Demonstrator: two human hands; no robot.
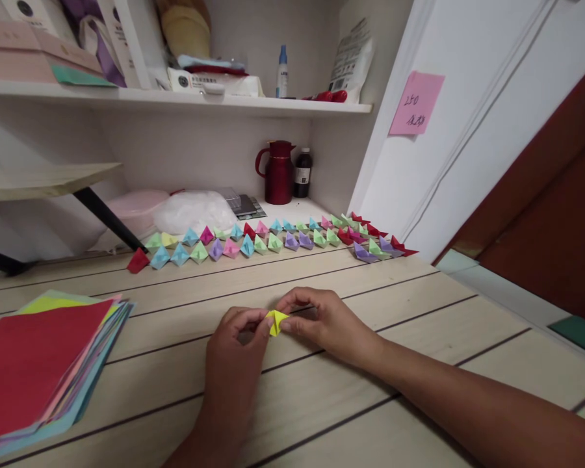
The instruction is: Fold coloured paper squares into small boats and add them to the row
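Observation:
A small folded yellow paper is held just above the wooden table, pinched on both sides. My left hand grips its left edge between thumb and forefinger. On the opposite side, my right hand pinches the right edge the same way. Behind the hands, rows of folded paper boats in several colours line the table's far side. To the left lies a stack of coloured paper sheets with a red sheet on top.
Behind the boats stand a dark red jug and a dark bottle. A clear plastic bag lies left of them. A small raised shelf on black legs is at the left. A pink note sticks to the wall.

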